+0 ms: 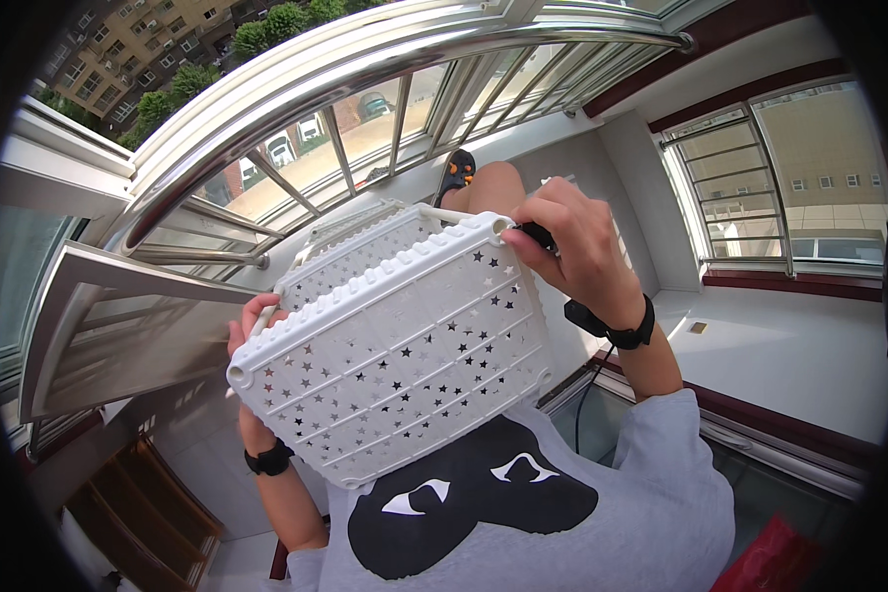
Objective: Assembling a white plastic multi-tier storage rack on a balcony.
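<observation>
Tipped up in front of my chest is a white plastic storage rack [405, 345], its flat ribbed side with star-shaped cutouts facing me. My left hand [251, 324] is closed around the rack's left side, by a pale tube, with part of the hand hidden behind the panel. At the upper right corner, my right hand [577, 237] pinches a small black part [535, 235] against or close beside the round corner socket [500, 225]. Its exact kind is mostly covered by my fingers. Another round socket [236, 375] shows at the left corner. More rack tiers extend behind the panel.
A curved metal railing [365, 81] runs along the windows ahead. An open window panel [118, 331] stands at left. My bent leg and dark shoe [458, 170] are beyond the rack. Brown wooden shelving [148, 508] is lower left; something red [770, 557] lies lower right.
</observation>
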The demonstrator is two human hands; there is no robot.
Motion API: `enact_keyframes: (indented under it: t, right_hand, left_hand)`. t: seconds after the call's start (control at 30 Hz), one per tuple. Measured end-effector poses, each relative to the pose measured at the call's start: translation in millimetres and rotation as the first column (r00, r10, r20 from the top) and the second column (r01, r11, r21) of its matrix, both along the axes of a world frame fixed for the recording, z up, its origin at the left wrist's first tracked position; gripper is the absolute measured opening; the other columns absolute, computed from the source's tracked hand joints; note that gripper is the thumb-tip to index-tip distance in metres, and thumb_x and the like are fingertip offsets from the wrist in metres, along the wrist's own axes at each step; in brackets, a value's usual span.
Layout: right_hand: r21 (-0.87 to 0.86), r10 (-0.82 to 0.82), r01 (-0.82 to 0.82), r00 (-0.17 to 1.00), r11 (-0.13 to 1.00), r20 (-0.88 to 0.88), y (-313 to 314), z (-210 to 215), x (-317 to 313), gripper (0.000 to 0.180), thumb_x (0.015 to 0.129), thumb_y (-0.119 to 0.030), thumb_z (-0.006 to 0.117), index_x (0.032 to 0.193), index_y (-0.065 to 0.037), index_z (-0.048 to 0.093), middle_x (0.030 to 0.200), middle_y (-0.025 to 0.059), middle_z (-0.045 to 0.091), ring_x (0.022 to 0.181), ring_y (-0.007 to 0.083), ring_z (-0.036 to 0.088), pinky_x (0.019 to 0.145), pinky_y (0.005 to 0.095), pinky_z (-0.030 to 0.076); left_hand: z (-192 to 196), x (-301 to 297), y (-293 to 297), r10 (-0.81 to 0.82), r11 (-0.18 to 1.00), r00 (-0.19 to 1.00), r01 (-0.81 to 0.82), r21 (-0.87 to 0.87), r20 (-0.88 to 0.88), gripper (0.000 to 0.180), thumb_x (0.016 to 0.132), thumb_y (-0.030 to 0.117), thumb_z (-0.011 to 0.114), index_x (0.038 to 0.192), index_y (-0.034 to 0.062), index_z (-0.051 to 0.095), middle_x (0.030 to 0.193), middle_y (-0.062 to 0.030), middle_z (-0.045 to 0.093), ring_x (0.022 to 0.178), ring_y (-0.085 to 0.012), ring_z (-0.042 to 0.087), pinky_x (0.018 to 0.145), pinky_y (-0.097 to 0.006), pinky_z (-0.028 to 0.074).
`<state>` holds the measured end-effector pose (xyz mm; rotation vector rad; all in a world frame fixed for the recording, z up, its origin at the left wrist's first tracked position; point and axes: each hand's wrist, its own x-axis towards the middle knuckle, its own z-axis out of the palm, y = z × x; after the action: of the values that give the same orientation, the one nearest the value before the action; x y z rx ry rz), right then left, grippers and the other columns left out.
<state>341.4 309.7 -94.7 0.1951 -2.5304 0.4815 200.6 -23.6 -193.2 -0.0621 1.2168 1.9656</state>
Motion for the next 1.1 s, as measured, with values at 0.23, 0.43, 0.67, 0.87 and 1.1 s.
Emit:
enact_keyframes:
  t: [0.23, 0.43, 0.67, 0.87, 1.1]
  right_hand:
    - [0.027, 0.050, -0.051, 0.999, 0.998, 0.014, 0.4, 0.7, -5.2, 0.028, 0.079, -0.007, 0.074, 0.100, -0.006, 0.055, 0.081, 0.0052, 0.055, 0.074, 0.0232, 0.061, 0.052, 0.0330, 0.046]
    - [0.080, 0.071, -0.085, 0.983, 0.993, 0.169, -6.8, 13.2, -2.8, 0.028, 0.081, -0.005, 0.068, 0.103, -0.006, 0.051, 0.083, 0.0083, 0.056, 0.063, 0.0245, 0.056, 0.048, 0.0343, 0.042]
    - [0.156, 0.014, -0.059, 0.961, 0.986, 0.275, -20.0, 20.4, -3.3, 0.029, 0.078, -0.003, 0.068, 0.102, -0.007, 0.052, 0.083, 0.0078, 0.052, 0.065, 0.0238, 0.057, 0.049, 0.0346, 0.043]
    - [0.114, -0.014, -0.026, 0.941, 0.993, 0.337, -18.1, 21.8, 1.6, 0.032, 0.075, -0.002, 0.068, 0.103, -0.007, 0.053, 0.081, 0.0072, 0.050, 0.064, 0.0234, 0.056, 0.048, 0.0354, 0.042]
    - [0.197, 0.058, -0.128, 0.944, 0.972, 0.326, -12.5, 21.7, -4.2, 0.032, 0.073, -0.003, 0.068, 0.100, -0.009, 0.053, 0.081, 0.0053, 0.050, 0.061, 0.0213, 0.056, 0.048, 0.0331, 0.041]
  left_hand:
    - [10.3, 0.3, 3.6, 0.013, 0.996, 1.000, -0.014, -0.089, -0.016, 0.054, 0.101, 0.054, 0.026, 0.120, 0.0076, 0.047, 0.094, -0.0016, 0.060, 0.083, -0.0102, 0.057, 0.071, -0.023, 0.049]
    - [-0.2, -5.1, -7.0, -0.048, 0.996, 0.996, 0.041, -0.075, -0.081, 0.049, 0.102, 0.053, 0.026, 0.106, 0.0094, 0.048, 0.094, -0.0040, 0.060, 0.085, -0.0115, 0.058, 0.074, -0.024, 0.050]
    - [13.5, -3.7, -11.7, -0.050, 0.997, 0.990, 0.041, -0.068, -0.135, 0.046, 0.102, 0.052, 0.027, 0.100, 0.0104, 0.046, 0.101, -0.0060, 0.059, 0.090, -0.0117, 0.057, 0.080, -0.025, 0.049]
    - [-5.7, -6.6, -15.4, -0.076, 0.997, 0.996, 0.077, 0.017, -0.055, 0.046, 0.102, 0.051, 0.029, 0.097, 0.0086, 0.045, 0.098, -0.0079, 0.061, 0.091, -0.0141, 0.057, 0.084, -0.027, 0.049]
    - [-4.9, -5.2, -8.7, -0.006, 1.000, 0.999, 0.006, 0.008, -0.034, 0.043, 0.102, 0.049, 0.030, 0.095, 0.0083, 0.043, 0.097, -0.0078, 0.058, 0.092, -0.0133, 0.056, 0.083, -0.027, 0.048]
